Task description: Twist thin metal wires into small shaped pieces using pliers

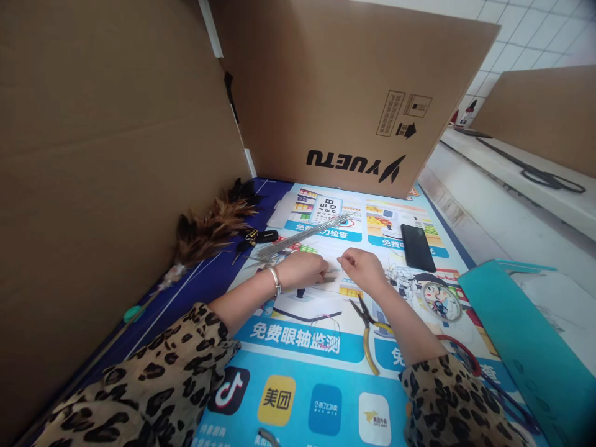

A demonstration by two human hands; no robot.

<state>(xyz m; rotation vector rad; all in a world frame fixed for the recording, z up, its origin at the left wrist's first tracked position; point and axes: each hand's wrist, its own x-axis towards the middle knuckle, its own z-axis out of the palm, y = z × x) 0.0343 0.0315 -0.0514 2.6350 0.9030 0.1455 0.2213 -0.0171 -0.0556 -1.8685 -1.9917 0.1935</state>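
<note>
My left hand, with a bracelet at the wrist, is closed in a pinch; short thin wire pieces show at its fingertips. Just across from it, my right hand has thumb and forefinger pressed together, and whatever lies between them is too small to make out. Behind my left hand lies a bundle of straight, thin metal wires. Long-nose pliers with yellow handles rest partly open below my right hand. A thin loop of wire lies on the printed sheet nearer to me.
Right of my hands are a black phone, tangled wire bits, a round clear dish and a teal folder. A feather duster and black key fob lie left. Cardboard walls stand behind and left.
</note>
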